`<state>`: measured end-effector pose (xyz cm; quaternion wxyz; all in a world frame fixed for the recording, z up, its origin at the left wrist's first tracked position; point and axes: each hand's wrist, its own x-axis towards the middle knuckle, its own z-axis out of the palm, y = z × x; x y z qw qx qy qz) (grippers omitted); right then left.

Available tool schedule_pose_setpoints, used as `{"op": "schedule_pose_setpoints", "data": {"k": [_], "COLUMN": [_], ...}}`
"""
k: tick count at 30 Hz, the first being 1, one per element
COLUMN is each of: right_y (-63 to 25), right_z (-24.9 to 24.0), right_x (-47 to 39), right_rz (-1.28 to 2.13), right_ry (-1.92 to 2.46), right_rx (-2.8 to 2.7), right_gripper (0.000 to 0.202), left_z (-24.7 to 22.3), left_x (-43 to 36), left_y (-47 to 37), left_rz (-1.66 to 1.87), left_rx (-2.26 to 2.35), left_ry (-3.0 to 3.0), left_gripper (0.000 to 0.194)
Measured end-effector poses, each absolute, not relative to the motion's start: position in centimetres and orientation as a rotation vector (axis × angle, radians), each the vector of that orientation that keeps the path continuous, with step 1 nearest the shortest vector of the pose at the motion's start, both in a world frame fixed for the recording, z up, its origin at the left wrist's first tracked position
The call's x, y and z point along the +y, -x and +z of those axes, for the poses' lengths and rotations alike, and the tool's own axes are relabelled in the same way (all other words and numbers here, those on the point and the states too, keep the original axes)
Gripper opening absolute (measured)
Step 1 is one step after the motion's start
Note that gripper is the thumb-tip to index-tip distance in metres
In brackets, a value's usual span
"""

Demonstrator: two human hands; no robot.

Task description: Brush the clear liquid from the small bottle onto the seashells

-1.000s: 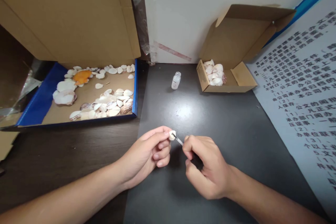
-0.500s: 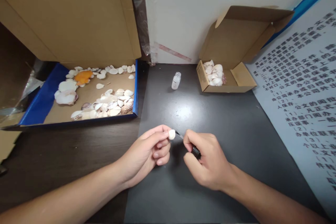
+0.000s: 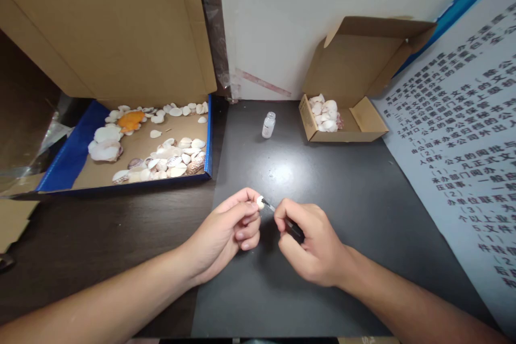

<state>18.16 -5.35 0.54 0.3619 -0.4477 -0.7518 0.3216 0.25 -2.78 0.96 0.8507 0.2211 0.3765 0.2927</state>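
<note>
My left hand pinches a small white seashell between thumb and forefinger above the dark mat. In my right hand is a small brush with a black handle, its fingers closed round it. The brush's dark tip reaches left and meets the shell's surface. Beyond both hands an uncapped little glass bottle with a pale label stands upright on the mat.
On the left lies an open blue-edged cardboard box holding many white shells and an orange one. At the back right, a smaller open carton contains white shells. A printed sheet runs along the right side.
The shell has turned in my left fingers, so its ribbed face no longer shows. My right hand has moved slightly left, bringing the brush tip over the shell. The view has shifted a little.
</note>
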Motion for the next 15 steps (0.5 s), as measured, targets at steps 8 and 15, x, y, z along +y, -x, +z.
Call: {"op": "schedule_pose_setpoints", "data": {"k": [8, 15], "right_y": [-18.37, -18.45], "right_z": [0.36, 0.36], "right_x": [-5.56, -5.39], "right_rz": [0.890, 0.872], "right_ry": [1.093, 1.195], "right_rx": [-1.946, -1.899], "right_gripper": [0.019, 0.017], "left_z": [0.97, 1.00], "left_x": [-2.84, -2.66], "left_y": [-0.26, -0.18], "left_rz": [0.607, 0.606], "left_rx": [0.786, 0.784], "left_ry": [-0.454, -0.454], "left_gripper": [0.011, 0.008]}}
